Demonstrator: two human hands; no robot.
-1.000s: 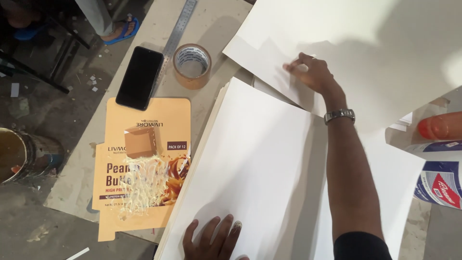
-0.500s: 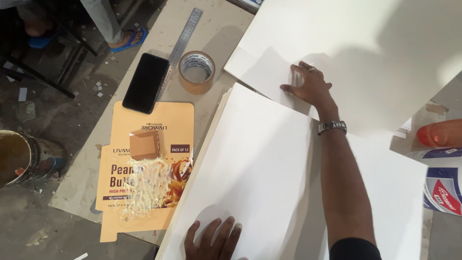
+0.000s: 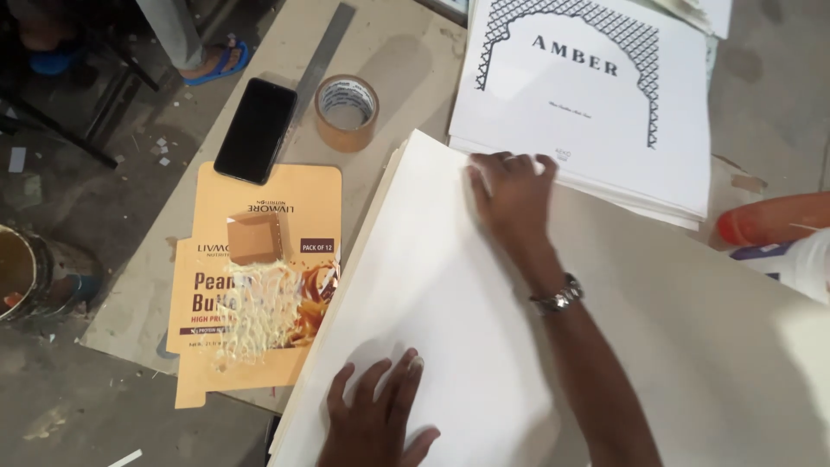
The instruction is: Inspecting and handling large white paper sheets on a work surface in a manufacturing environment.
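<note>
My left hand (image 3: 376, 419) lies flat with fingers spread on the near end of a large blank white sheet (image 3: 450, 303) that tops a stack of similar sheets. My right hand (image 3: 510, 195), with a metal watch on its wrist, presses palm-down on the far end of the same sheet, fingers close to a stack of printed white sheets (image 3: 596, 104) bearing a black lattice arch. Neither hand grips anything.
Left of the sheets lies a flattened orange carton (image 3: 259, 285) smeared with yellowish glue, a small cardboard square on it. Beyond are a black phone (image 3: 257, 130), a brown tape roll (image 3: 346, 111) and a steel ruler (image 3: 322, 59). A glue bottle with an orange cap (image 3: 778, 233) lies right. A tin (image 3: 22, 272) stands at left.
My right hand has drawn back from the far sheets onto the top of the blank sheet. The view has shifted and the printed stack now shows. My left hand stays put.
</note>
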